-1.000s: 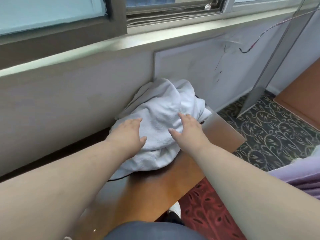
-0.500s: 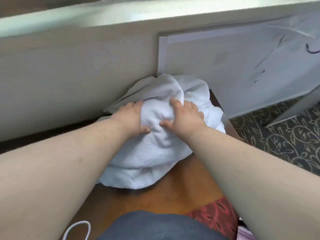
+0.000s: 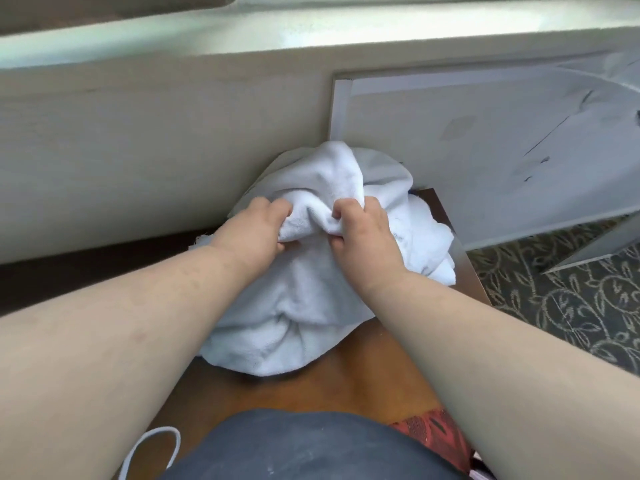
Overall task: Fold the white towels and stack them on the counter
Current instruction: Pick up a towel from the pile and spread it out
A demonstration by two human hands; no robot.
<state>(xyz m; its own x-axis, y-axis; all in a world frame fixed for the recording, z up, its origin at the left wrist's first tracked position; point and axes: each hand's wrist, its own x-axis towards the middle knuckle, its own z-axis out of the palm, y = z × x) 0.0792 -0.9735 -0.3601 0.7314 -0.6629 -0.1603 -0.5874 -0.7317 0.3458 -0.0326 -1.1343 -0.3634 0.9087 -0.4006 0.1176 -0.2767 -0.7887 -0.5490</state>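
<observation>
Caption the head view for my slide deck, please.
Both hands, left and right, grip a crumpled white towel pile on a wooden counter.

A brown wooden desk [image 3: 367,386] stands against the pale wall below the window sill. A crumpled heap of white towels [image 3: 304,320] lies directly on its top, bunched toward the back edge near the wall.

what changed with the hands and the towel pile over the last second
Both hands went from lying flat on the towel pile to gripping it: the left hand and right hand now each bunch a fold of white cloth near the top, close together. The camera also tipped down and nearer, so the window is out of view. The pile stayed crumpled and unfolded on the wooden counter, against the wall.
</observation>
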